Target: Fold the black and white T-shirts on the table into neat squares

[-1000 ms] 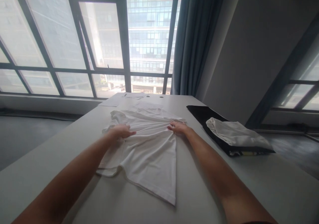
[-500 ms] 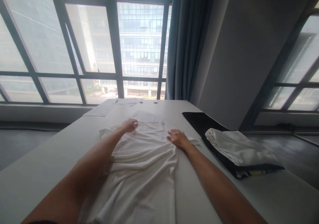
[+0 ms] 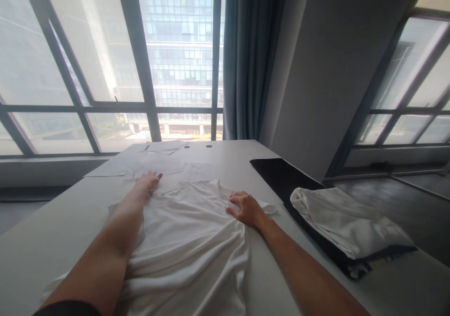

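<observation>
A white T-shirt (image 3: pixel 190 241) lies spread and wrinkled on the white table (image 3: pixel 45 231) in front of me. My left hand (image 3: pixel 148 181) reaches far forward and lies at the shirt's collar edge, fingers stretched out flat. My right hand (image 3: pixel 245 208) rests on the shirt's right shoulder area with its fingers curled down onto the cloth. Both forearms lie over the shirt's body.
To the right a folded white garment (image 3: pixel 344 220) sits on a black folded cloth (image 3: pixel 281 175). Papers (image 3: pixel 161 147) lie at the table's far end near two cable holes. Beyond are large windows, a blue curtain (image 3: pixel 246 58) and a grey wall.
My left hand slid forward from the shirt's left side up to the collar. The right hand stayed near the right shoulder. The shirt now lies flatter, and the view has shifted nearer.
</observation>
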